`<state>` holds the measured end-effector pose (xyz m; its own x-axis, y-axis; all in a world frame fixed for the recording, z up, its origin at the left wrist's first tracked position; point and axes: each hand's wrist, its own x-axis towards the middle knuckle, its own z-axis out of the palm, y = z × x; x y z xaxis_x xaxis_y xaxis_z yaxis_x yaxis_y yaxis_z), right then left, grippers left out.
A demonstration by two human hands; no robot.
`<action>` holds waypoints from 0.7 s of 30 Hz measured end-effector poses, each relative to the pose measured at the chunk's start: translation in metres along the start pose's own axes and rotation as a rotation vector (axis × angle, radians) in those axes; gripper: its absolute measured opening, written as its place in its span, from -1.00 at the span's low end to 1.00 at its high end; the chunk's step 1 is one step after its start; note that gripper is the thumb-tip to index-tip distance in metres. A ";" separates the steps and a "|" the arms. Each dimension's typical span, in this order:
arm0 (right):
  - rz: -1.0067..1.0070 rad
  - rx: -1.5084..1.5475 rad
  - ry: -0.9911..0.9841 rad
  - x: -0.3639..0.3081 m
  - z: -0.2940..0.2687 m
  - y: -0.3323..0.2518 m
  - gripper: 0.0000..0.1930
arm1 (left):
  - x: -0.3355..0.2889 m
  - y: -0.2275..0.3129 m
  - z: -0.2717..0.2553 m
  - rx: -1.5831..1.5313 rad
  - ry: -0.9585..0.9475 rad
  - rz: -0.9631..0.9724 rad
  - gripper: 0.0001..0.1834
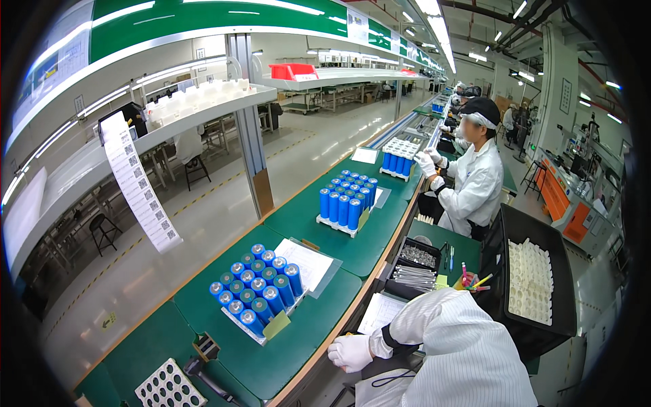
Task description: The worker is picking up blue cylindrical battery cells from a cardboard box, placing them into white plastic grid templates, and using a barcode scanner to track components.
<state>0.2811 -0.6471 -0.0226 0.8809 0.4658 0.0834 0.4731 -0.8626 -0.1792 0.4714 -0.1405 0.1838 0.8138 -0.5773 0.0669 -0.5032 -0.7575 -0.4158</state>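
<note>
My right hand (pixel 350 353), in a white glove, is at the bench's front edge with its fingers curled closed. A small yellow bit shows at the fingers, but what they hold, if anything, is hidden. A black band circles the wrist below the striped white sleeve (pixel 461 339). Close by lies a printed sheet (pixel 381 312), partly behind the arm. On the green bench top (pixel 319 312), blue cylindrical cells (pixel 256 283) stand upright in rows in a white holder, with a yellow note on its corner. My left hand is not in view.
More blue cell blocks (pixel 347 200) stand farther along the bench. A white holed tray (pixel 169 385) and a handheld scanner (pixel 207 380) lie at lower left. Black bins of metal parts (pixel 413 277) and a black crate (pixel 566 298) stand to the right. A co-worker (pixel 475 176) sits beyond.
</note>
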 end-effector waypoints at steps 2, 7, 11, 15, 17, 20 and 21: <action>0.006 0.006 -0.025 0.001 -0.002 -0.001 -0.83 | -0.005 -0.003 0.001 0.002 0.002 0.005 -0.56; 0.002 0.013 -0.020 0.002 0.002 0.003 -0.83 | 0.001 0.001 -0.006 -0.003 -0.017 0.009 -0.56; 0.004 0.021 -0.013 0.000 0.002 0.002 -0.83 | 0.001 0.001 -0.005 0.017 -0.017 0.024 -0.56; -0.005 0.004 -0.015 0.000 0.002 0.001 -0.84 | 0.000 0.002 -0.007 0.037 -0.024 0.019 -0.57; 0.006 0.012 -0.010 0.001 0.000 0.000 -0.82 | -0.001 0.000 -0.003 0.023 -0.006 0.026 -0.57; -0.013 0.000 -0.008 0.002 -0.001 0.001 -0.83 | -0.002 0.001 -0.001 0.002 0.018 0.012 -0.58; -0.028 0.006 -0.012 0.003 -0.002 0.001 -0.83 | -0.003 0.001 -0.003 -0.005 0.022 0.000 -0.58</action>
<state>0.2838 -0.6468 -0.0209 0.8671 0.4922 0.0763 0.4974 -0.8481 -0.1826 0.4676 -0.1409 0.1856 0.8071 -0.5840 0.0868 -0.5049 -0.7589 -0.4114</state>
